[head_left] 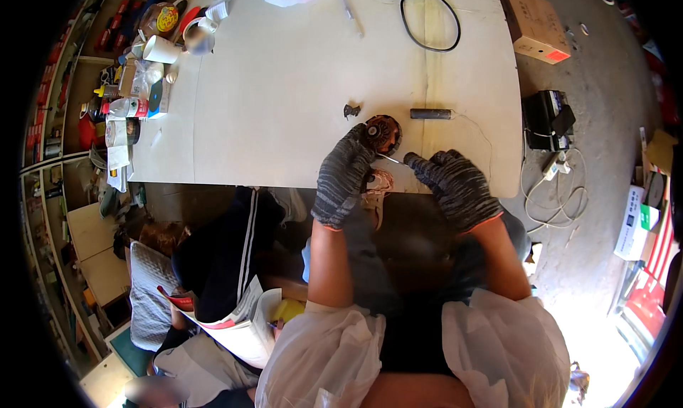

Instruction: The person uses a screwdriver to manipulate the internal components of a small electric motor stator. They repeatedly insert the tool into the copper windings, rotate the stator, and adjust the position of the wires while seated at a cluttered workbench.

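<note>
Both my hands wear dark grey knitted gloves. My left hand (344, 175) grips a round dark motor part with copper windings (384, 132) at the near edge of the pale table (284, 88). My right hand (455, 184) holds a thin metal tool (392, 159) whose tip points at the part. Loose copper wire (379, 184) hangs below the part over the table edge. A small dark piece (351, 110) and a dark cylinder (430, 113) lie just beyond the part.
A black cable loop (430, 20) and a cardboard box (535, 20) sit at the far side. Cups, bottles and clutter (146, 73) crowd the table's left end. A person (213, 266) sits low at my left with a booklet. A black device with cables (546, 120) rests on the floor to the right.
</note>
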A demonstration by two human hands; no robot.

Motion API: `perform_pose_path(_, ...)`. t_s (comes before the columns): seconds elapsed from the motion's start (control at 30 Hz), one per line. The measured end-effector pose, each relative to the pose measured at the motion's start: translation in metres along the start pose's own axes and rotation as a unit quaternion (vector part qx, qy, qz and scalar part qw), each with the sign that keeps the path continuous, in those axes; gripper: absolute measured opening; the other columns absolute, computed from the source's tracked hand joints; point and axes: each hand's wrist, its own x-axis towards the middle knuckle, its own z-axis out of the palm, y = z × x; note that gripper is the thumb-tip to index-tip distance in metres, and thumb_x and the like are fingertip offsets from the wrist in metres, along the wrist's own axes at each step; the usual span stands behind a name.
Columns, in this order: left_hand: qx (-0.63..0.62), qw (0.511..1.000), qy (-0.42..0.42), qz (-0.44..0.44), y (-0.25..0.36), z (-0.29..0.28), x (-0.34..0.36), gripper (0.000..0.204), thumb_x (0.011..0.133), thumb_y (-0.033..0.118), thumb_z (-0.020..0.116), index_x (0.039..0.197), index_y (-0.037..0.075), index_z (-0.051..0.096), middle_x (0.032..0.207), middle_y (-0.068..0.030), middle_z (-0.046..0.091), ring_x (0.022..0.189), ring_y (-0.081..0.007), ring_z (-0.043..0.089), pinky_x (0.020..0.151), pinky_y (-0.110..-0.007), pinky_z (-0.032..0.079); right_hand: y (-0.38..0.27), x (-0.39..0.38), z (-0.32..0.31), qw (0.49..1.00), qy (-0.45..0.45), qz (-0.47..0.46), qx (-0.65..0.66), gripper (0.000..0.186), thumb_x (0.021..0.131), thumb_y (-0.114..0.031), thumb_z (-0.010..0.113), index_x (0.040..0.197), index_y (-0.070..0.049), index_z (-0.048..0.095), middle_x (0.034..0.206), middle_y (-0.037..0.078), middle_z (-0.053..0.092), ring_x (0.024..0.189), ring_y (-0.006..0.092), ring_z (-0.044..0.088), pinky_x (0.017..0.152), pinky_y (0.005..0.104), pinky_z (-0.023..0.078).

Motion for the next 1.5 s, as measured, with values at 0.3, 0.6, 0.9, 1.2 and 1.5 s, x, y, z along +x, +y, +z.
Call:
perform_pose_path(0.3,-0.142,0.99,-0.007,0.015,-0.008,-0.006,0.006,0.027,0.088,0.005,0.055,0.114,-0.004,0.056,0.118,-0.0123,0.059,0.092,-0.0124,0.057,0.079,-0.024,0.047,0.014,0.035,-0.025,0.983,-0.084,-0.063,-0.149,0.064,0.071,-0.003,0.057,0.131,-0.025,0.048,0.084,0.01,0.055,0.084,0.0262,0.056,0.074,0.0379,0.048)
perform_pose_path(0.6,-0.123,0.992,-0.001,0.042,-0.022,-0.011,0.009,0.012,0.088,0.005,0.056,0.097,-0.002,0.059,0.124,-0.0143,0.055,0.089,-0.0123,0.056,0.075,-0.024,0.047,0.029,0.035,-0.014,0.986,-0.093,-0.07,-0.119,0.052,0.082,-0.001,0.047,0.129,-0.024,0.05,0.088,0.012,0.056,0.086,0.0273,0.058,0.077,0.0385,0.049)
perform_pose_path(0.9,-0.125,0.992,0.007,-0.007,-0.016,-0.01,0.004,0.009,0.086,0.006,0.057,0.093,0.001,0.058,0.119,-0.013,0.057,0.091,-0.011,0.054,0.077,-0.024,0.045,0.036,0.037,-0.004,0.99,-0.122,-0.037,-0.067,0.054,0.082,0.002,0.047,0.13,-0.022,0.048,0.093,0.015,0.056,0.091,0.0295,0.058,0.08,0.0393,0.05)
perform_pose_path(1.2,-0.156,0.983,-0.038,0.091,-0.007,0.005,0.006,0.018,0.089,0.015,0.056,0.095,-0.002,0.058,0.127,-0.0168,0.052,0.092,-0.016,0.059,0.078,-0.027,0.048,0.032,0.034,0.008,0.992,-0.079,-0.019,-0.099,0.055,0.083,-0.002,0.047,0.132,-0.025,0.046,0.088,0.011,0.054,0.083,0.0257,0.058,0.071,0.038,0.05)
perform_pose_path(1.5,-0.42,0.906,0.046,0.032,-0.035,0.014,0.026,0.023,0.085,0.016,0.057,0.102,0.001,0.057,0.108,-0.0121,0.058,0.09,-0.0191,0.058,0.078,-0.031,0.049,-0.002,0.022,0.01,0.992,-0.088,0.085,-0.042,0.06,0.08,0.0,0.046,0.136,-0.02,0.038,0.09,0.013,0.056,0.083,0.0272,0.06,0.068,0.039,0.052)
